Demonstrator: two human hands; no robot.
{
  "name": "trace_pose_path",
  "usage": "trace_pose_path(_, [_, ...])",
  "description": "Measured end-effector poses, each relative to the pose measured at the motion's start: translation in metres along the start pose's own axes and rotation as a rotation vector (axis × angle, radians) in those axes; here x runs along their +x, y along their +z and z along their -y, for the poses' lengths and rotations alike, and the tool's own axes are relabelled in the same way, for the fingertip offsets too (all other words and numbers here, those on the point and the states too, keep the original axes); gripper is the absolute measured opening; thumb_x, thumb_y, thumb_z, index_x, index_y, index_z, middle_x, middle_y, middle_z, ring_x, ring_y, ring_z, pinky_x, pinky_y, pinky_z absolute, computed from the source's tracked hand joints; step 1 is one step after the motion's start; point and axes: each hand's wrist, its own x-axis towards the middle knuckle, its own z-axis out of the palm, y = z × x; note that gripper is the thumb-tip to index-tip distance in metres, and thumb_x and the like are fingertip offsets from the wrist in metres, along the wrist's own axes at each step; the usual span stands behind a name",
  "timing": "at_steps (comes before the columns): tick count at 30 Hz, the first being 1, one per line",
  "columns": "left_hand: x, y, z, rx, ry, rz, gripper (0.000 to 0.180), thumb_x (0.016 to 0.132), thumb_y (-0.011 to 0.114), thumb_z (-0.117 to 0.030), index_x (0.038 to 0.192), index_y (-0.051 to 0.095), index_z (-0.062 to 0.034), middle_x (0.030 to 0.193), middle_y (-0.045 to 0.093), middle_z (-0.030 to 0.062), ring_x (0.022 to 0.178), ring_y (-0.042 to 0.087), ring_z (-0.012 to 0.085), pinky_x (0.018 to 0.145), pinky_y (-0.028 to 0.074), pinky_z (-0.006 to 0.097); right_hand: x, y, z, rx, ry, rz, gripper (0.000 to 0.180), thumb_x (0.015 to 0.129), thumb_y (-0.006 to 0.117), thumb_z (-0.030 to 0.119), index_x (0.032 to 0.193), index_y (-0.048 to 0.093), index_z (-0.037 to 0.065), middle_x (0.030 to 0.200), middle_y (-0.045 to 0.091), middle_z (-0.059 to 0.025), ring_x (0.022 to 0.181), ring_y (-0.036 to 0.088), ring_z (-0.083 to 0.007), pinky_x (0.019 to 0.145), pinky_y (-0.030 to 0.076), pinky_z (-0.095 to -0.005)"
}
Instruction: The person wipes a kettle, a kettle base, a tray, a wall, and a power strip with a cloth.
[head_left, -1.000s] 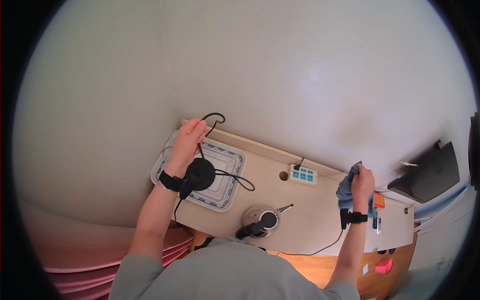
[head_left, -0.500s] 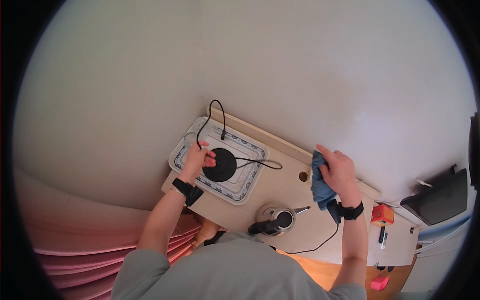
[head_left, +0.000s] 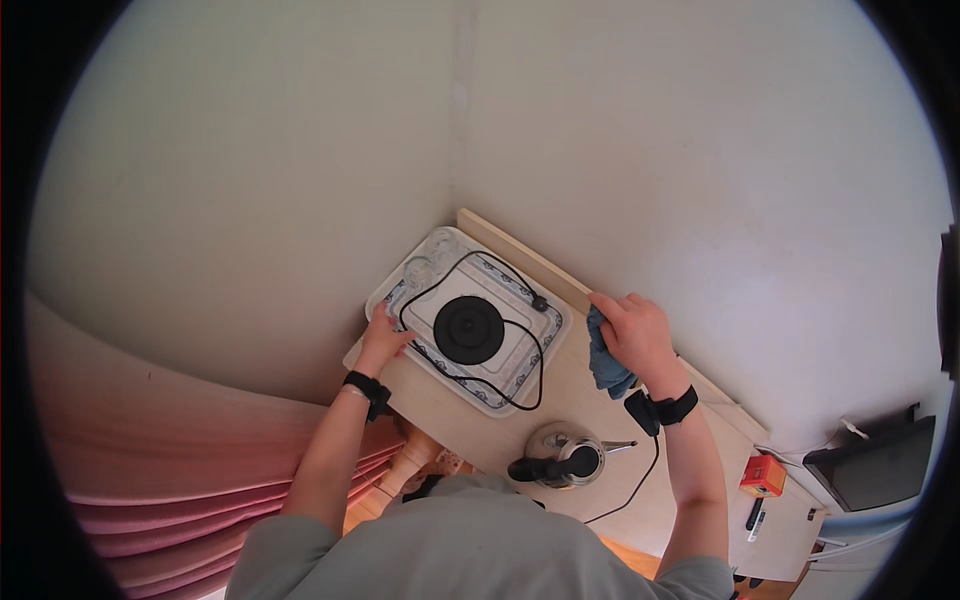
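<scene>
I see plain black on the disc (head_left: 469, 330) and its cord (head_left: 541, 380), dark against the white of the tray (head_left: 425, 312), which carries a border patterned in blue and grey. The cloth (head_left: 608, 365) reads to me as muted blue. My view gives the kettle (head_left: 560, 443) a silvery body with a black lid and handle, above the pale wood tone of the worktop (head_left: 445, 420). Farther off I get an orange-red box (head_left: 763, 476) and a blackish screen (head_left: 870, 460). The curtain (head_left: 200, 500) is pink, deeper in its folds; the shirt (head_left: 470, 545) is grey-green, the straps (head_left: 676, 406) black, the wall (head_left: 650, 130) off-white.
</scene>
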Motion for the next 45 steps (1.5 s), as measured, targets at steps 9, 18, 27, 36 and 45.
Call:
trace_pose_path(9, [-0.012,0.019,0.010,0.641,0.798,-0.184,0.079,0.071,0.083,-0.028,0.139,0.048,-0.0067,0.134,0.052,0.0180,0.116,0.053,0.0351,0.098,0.045,0.044,0.035,0.036,0.010,0.252,0.076,-0.165,0.033,0.079,0.063,0.006,0.111,0.065,0.013,0.080,0.064,-0.0088,0.078,0.062,-0.0311,0.068,0.051,-0.0432])
trace_pose_path(18, [-0.001,0.064,0.018,0.844,0.769,-0.003,0.092,0.056,0.087,-0.039,0.131,0.054,0.0011,0.138,0.053,0.0167,0.120,0.052,0.0297,0.102,0.039,0.041,0.062,0.214,0.017,0.193,-0.120,0.152,0.040,0.080,0.070,0.031,0.117,0.065,0.016,0.120,0.063,-0.0159,0.112,0.058,-0.0383,0.092,0.047,-0.0496])
trace_pose_path(27, [-0.001,0.067,0.022,0.986,0.687,-0.018,0.094,0.057,0.084,-0.047,0.132,0.055,0.0003,0.138,0.054,0.0148,0.116,0.055,0.0240,0.097,0.040,0.038,0.041,0.215,0.080,-0.014,0.078,0.628,0.055,0.074,0.076,0.040,0.115,0.063,0.005,0.123,0.056,-0.0225,0.105,0.060,-0.0384,0.085,0.050,-0.0505])
trace_pose_path(36, [0.002,0.074,0.017,1.040,0.702,0.057,0.080,0.061,0.083,-0.026,0.131,0.054,-0.0001,0.137,0.055,0.0160,0.112,0.059,0.0241,0.091,0.042,0.038,0.017,0.221,0.119,0.066,-0.322,0.618,0.035,0.071,0.067,0.012,0.105,0.065,0.004,0.099,0.063,-0.0188,0.087,0.065,-0.0313,0.068,0.053,-0.0413])
trace_pose_path(45, [0.003,0.066,0.022,1.005,0.689,0.119,0.091,0.063,0.084,-0.045,0.133,0.052,0.0024,0.138,0.053,0.0184,0.115,0.057,0.0288,0.097,0.043,0.040,0.040,0.137,0.053,0.486,-0.136,0.402,0.053,0.070,0.078,0.019,0.120,0.064,0.010,0.117,0.065,-0.0115,0.100,0.064,-0.0317,0.081,0.053,-0.0416])
